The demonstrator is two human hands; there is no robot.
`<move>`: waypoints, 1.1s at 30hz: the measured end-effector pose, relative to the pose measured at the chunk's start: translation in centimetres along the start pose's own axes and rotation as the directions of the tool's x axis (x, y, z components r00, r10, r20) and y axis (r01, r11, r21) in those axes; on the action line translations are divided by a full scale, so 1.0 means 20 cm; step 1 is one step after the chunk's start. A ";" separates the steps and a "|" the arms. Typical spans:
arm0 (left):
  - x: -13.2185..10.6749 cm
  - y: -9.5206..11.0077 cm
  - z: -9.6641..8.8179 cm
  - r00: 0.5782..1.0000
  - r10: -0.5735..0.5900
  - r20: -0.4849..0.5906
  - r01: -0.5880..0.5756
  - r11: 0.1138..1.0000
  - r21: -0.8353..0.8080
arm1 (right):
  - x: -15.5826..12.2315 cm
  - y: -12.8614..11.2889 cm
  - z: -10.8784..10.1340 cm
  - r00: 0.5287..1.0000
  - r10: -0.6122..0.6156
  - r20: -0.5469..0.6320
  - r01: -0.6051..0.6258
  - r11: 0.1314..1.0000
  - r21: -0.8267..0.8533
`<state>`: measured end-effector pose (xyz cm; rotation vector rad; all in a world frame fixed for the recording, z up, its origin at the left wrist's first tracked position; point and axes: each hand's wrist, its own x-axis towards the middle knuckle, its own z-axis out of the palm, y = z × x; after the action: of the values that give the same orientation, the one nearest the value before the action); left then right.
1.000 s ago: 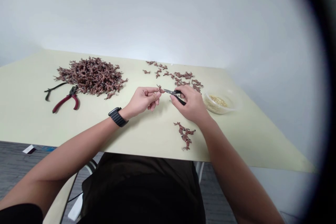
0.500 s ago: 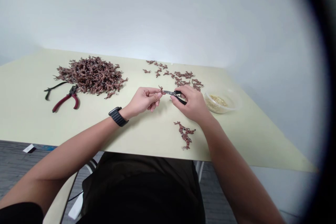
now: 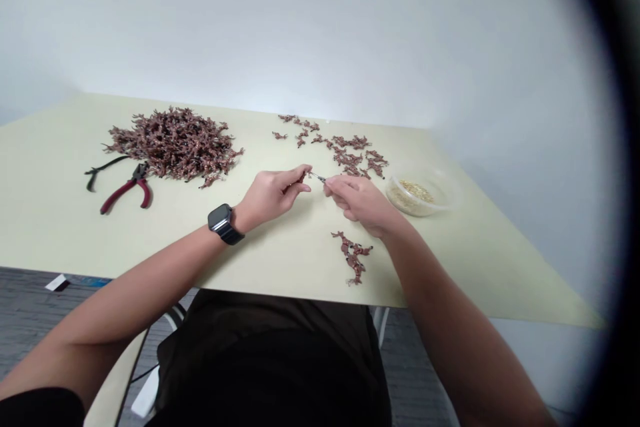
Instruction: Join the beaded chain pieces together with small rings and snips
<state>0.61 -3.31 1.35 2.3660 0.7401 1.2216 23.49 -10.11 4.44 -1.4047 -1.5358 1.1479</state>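
My left hand (image 3: 270, 197) is closed in a pinch on a small brown animal figurine (image 3: 303, 177), mostly covered by the fingers. Wrapped round a pair of pliers (image 3: 320, 178) is my right hand (image 3: 363, 201); only the metal jaws show, reaching to the figurine at my left fingertips. The black handles are hidden in the palm. Below the right hand, several brown figurines (image 3: 354, 257) lie in a small cluster on the table. More of them (image 3: 350, 160) are spread just behind it.
A big pile of brown figurines (image 3: 175, 143) stands at the left. Red-handled pliers (image 3: 130, 190) and a thin black piece (image 3: 103, 167) lie before it. At the right is a clear plastic bowl (image 3: 400, 203) holding small gold-coloured pieces (image 3: 416, 191). The table (image 3: 280, 260) meets a pale wall.
My right hand has turned over, so its back hides the pliers' handles. The left wrist has rolled too, showing the watch face, and the fingers now cover more of the figurine.
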 end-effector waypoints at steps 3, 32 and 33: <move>0.00 -0.02 0.00 0.997 0.073 0.008 -0.073 0.995 0.062 | 0.00 0.00 -0.01 0.983 0.119 0.141 -0.147 0.968 0.205; 0.06 0.08 -0.04 0.808 -0.329 0.489 0.589 0.420 -0.690 | 0.00 0.02 -0.03 0.838 -0.537 -0.099 0.370 0.692 -0.620; 0.06 0.09 -0.03 0.818 -0.329 0.472 0.575 0.442 -0.688 | 0.00 0.02 -0.02 0.844 -0.525 -0.109 0.354 0.699 -0.621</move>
<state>1.08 -3.95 3.39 1.3579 0.5022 0.7118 24.00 -10.12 4.24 -1.3653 -1.9591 0.1526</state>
